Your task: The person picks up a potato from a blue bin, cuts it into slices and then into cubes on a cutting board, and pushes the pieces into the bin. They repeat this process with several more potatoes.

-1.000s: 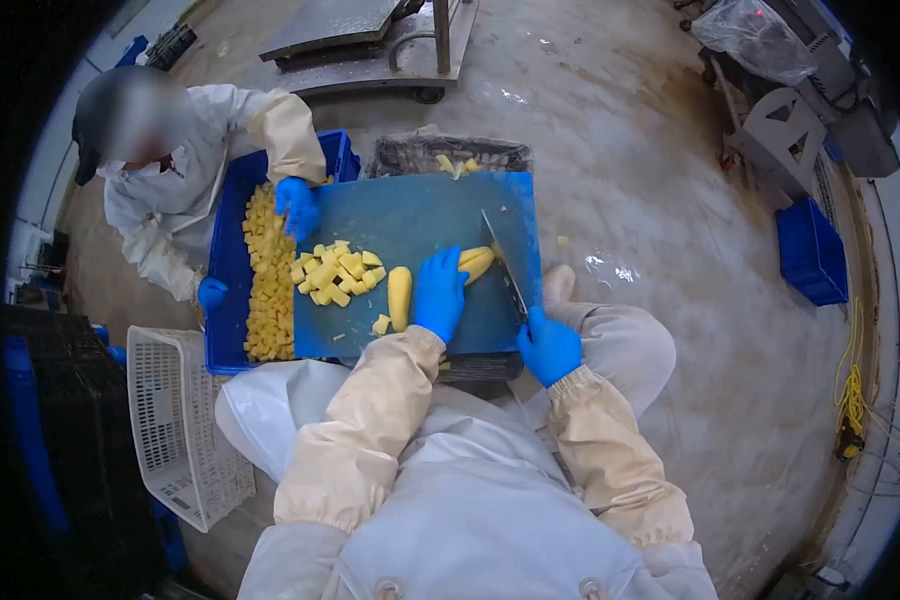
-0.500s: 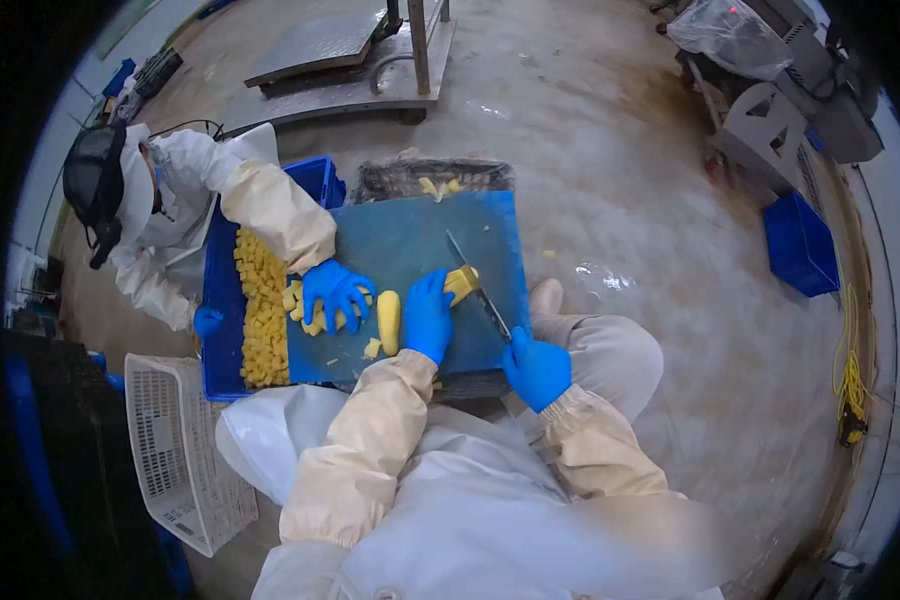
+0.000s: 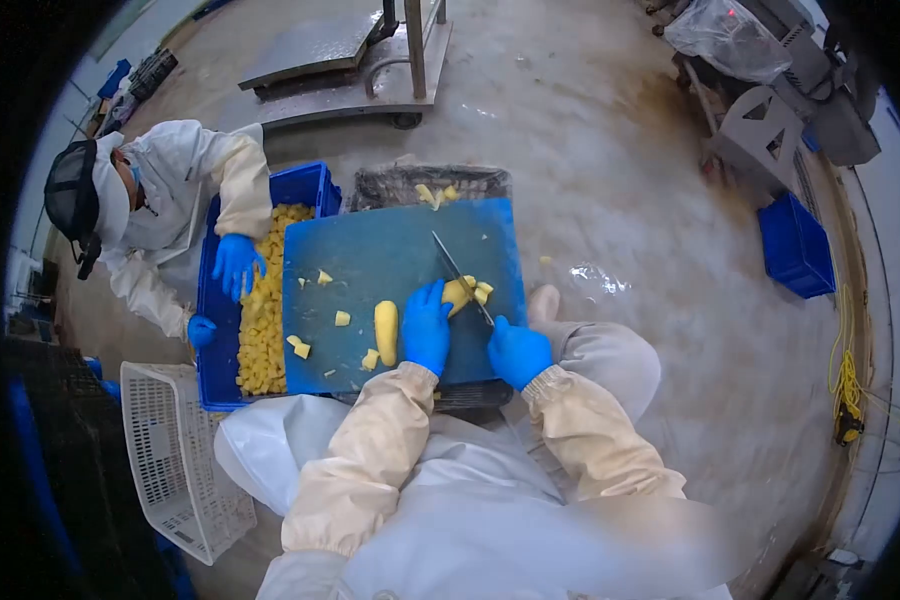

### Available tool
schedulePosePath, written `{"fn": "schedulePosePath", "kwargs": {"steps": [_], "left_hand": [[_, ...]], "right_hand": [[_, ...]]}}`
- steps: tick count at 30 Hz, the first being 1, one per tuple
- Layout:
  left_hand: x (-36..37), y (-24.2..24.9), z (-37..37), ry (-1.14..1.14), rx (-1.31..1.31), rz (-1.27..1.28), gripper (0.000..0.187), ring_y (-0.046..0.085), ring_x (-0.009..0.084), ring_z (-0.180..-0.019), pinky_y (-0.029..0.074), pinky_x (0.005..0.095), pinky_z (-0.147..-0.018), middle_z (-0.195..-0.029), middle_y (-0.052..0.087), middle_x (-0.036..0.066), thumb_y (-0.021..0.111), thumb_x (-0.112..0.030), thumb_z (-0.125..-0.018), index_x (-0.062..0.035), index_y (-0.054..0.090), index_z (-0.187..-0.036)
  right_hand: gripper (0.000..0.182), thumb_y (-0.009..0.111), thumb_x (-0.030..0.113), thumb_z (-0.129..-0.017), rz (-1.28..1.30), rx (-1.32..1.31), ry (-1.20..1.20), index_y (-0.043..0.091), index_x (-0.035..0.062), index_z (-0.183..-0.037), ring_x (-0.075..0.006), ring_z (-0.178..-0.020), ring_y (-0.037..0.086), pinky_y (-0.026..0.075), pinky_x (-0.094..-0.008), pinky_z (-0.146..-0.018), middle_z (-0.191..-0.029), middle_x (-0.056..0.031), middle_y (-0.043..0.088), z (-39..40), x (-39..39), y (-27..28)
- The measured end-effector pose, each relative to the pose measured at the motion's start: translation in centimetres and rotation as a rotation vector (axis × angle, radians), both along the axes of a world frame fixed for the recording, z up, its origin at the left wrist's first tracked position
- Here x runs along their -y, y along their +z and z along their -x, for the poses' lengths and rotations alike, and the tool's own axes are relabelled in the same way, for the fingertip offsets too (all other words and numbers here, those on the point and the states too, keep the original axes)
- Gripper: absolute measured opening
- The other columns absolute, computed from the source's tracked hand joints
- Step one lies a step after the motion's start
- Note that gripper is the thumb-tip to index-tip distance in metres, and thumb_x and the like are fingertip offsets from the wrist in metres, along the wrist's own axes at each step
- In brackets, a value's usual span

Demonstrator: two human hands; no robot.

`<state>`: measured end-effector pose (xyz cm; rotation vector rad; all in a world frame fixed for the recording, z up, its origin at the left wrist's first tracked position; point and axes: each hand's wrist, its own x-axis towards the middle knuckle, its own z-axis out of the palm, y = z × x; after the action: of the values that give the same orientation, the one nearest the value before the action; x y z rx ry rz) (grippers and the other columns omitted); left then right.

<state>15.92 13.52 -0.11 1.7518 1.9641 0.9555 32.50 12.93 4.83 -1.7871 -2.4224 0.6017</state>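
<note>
My right hand (image 3: 519, 353), in a blue glove, is closed round the handle of a knife (image 3: 450, 258). The blade crosses a peeled yellow potato (image 3: 456, 297) on the blue cutting board (image 3: 360, 245). My gloved left hand (image 3: 427, 330) grips that potato from the left, its fingertips partly hidden. Cut chunks (image 3: 482, 291) lie just right of the blade. A whole peeled potato (image 3: 386, 332) rests left of my left hand, with a few loose pieces (image 3: 342, 318) scattered farther left.
A co-worker's gloved hand (image 3: 237, 266) is over a blue crate (image 3: 210, 350) of yellow cubes, left of the board. A black crate (image 3: 370, 190) stands behind the board, a white basket (image 3: 160, 440) at lower left. Farther off are a wheeled platform (image 3: 320, 105) and a blue bin (image 3: 796, 245).
The co-worker's hand has moved left off the board to the crate, and most cubes there are gone from the board. My knife has shifted slightly left; more chunks lie beside it.
</note>
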Motion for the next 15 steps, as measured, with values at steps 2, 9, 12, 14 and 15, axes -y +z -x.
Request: {"fn": "schedulePosePath", "kwargs": {"steps": [2, 9, 12, 14, 15], "left_hand": [[0.1, -0.3, 0.2, -0.001, 0.016, -0.08, 0.042, 0.047, 0.0343, -0.107, 0.038, 0.0396, -0.092, -0.117, 0.051, 0.018, 0.058, -0.013, -0.079, -0.0017, 0.049, -0.119], [1.3, 1.1, 1.6, -0.098, -0.025, -0.083, 0.039, 0.047, 0.0339, -0.109, 0.038, 0.0385, -0.094, -0.12, 0.049, 0.016, 0.062, -0.006, -0.075, -0.0054, 0.054, -0.113], [1.2, 1.3, 1.4, -0.091, -0.056, -0.089, 0.036, 0.048, 0.0334, -0.107, 0.039, 0.0386, -0.092, -0.116, 0.051, 0.016, 0.062, -0.005, -0.074, -0.0058, 0.056, -0.11], [1.4, 1.2, 1.4, -0.092, -0.055, -0.104, 0.036, 0.048, 0.0337, -0.106, 0.039, 0.0388, -0.092, -0.115, 0.051, 0.016, 0.062, -0.005, -0.074, -0.0055, 0.056, -0.109], [1.4, 1.1, 1.4, -0.091, -0.053, -0.118, 0.036, 0.048, 0.0339, -0.105, 0.039, 0.0389, -0.091, -0.114, 0.052, 0.016, 0.062, -0.005, -0.073, -0.0051, 0.056, -0.108]], "right_hand": [[0.015, 0.049, 0.019, -0.08, -0.106, -0.05, 0.023, 0.05, 0.0056, -0.086, -0.0344, -0.056, 0.06, 0.047, -0.0462, -0.048, -0.062, -0.017, 0.06, -0.8, 0.0, -0.9], [0.014, 0.05, 0.021, -0.081, -0.093, -0.136, -0.038, 0.048, 0.0072, -0.084, -0.0356, -0.05, 0.056, 0.042, -0.0472, -0.043, -0.057, -0.0164, 0.056, -1.1, 3.2, 4.1], [0.014, 0.051, 0.021, -0.081, -0.072, -0.101, 0.004, 0.048, 0.0074, -0.085, -0.0335, -0.052, 0.059, 0.044, -0.0469, -0.045, -0.058, -0.0146, 0.058, -0.9, 3.7, 4.2], [0.015, 0.05, 0.022, -0.081, -0.065, -0.108, 0.003, 0.048, 0.0075, -0.085, -0.0334, -0.053, 0.059, 0.044, -0.0471, -0.045, -0.059, -0.0147, 0.058, -0.7, 3.8, 3.9], [0.015, 0.05, 0.022, -0.081, -0.066, -0.108, 0.0, 0.048, 0.0075, -0.085, -0.0334, -0.053, 0.059, 0.044, -0.0471, -0.045, -0.059, -0.0147, 0.058, -0.6, 3.9, 3.9]]}}
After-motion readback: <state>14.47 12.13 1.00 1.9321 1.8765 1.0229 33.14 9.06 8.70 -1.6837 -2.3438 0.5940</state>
